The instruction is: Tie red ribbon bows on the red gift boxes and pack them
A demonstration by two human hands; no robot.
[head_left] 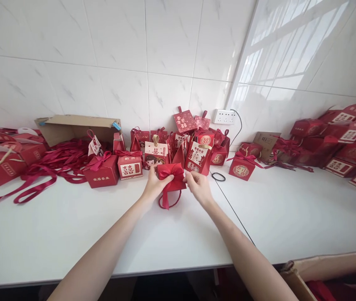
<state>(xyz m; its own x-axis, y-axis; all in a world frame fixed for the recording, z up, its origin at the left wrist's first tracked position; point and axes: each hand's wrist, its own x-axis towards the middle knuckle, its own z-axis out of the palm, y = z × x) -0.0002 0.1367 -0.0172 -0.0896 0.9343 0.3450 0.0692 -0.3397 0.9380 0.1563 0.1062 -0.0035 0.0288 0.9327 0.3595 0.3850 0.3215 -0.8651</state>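
A small red gift box (173, 182) stands on the white table (71, 234), with a red ribbon bow (169, 173) on its top and ribbon tails hanging down its front. My left hand (155, 184) pinches the left loop of the bow, fingers closed. At the box's right edge, my right hand (198, 184) pinches the ribbon with closed fingers. Both forearms reach in from the bottom of the view.
Several finished red gift boxes (129, 166) crowd the back of the table by the tiled wall. Loose red ribbons (55, 161) and an open cardboard carton (77, 127) lie at left. More red boxes (347, 142) pile at right. A black hair tie (218, 177) and another carton (328, 267) sit nearby.
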